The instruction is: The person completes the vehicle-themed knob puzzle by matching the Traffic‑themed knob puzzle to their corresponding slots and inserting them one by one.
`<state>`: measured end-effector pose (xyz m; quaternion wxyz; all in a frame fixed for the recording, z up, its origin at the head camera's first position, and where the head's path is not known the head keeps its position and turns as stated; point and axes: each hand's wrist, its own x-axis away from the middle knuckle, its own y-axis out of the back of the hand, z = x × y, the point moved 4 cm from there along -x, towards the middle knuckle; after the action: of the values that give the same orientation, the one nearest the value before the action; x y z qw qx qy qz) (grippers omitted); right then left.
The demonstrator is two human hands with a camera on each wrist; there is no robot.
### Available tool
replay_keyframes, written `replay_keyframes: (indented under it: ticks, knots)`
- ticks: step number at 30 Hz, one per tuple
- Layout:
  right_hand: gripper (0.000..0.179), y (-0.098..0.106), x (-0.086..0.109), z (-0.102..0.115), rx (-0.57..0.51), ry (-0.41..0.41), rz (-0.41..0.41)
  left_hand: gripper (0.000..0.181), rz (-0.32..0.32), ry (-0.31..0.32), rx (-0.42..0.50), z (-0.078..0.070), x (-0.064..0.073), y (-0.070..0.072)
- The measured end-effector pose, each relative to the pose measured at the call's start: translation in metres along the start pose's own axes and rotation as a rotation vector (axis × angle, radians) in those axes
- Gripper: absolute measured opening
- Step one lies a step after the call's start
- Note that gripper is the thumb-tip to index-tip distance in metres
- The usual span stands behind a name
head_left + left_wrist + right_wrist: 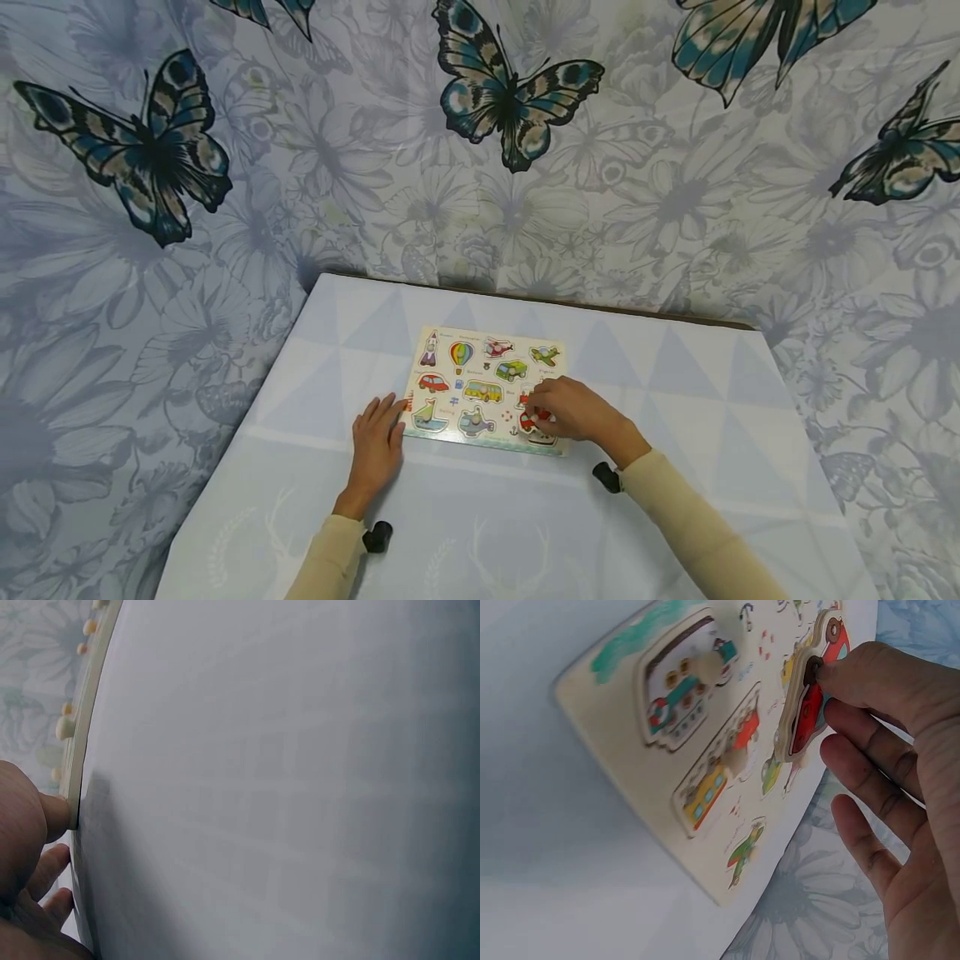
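A wooden peg puzzle board (498, 440) lies on the table, carrying knobbed vehicle pieces. My right hand (579, 412) is over its right end and pinches a red vehicle puzzle piece (807, 712) between thumb and fingers. In the right wrist view this piece is tilted up off the board, its other fingers spread loosely beside it. At the board's left edge, my left hand (375, 446) rests with fairly straight fingers; the left wrist view shows its thumb (54, 817) against the board's corner. A ship piece (690, 682) and a train piece (724, 769) sit near the held piece.
Around the board spreads a white table (480, 517) with pale triangle and deer patterns. Its back edge meets a floral cloth (337, 192) with butterflies. A black wrist camera (377, 537) is on the left wrist, another black camera (606, 477) on the right.
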<state>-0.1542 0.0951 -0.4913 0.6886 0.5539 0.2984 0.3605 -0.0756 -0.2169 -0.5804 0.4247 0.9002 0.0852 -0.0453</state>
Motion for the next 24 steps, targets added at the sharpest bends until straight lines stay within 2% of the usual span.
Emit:
replay_keyframes:
  ticks: [12, 24]
  knots:
    - [0.005, -0.003, -0.049, 0.012, -0.067, 0.036, 0.0, 0.039, 0.004, 0.007, 0.006, -0.002, 0.0, -0.001]
    - [0.007, -0.011, -0.093, 0.017, -0.097, 0.013, 0.048, 0.039, -0.016, -0.004, -0.002, 0.0, 0.0, -0.001]
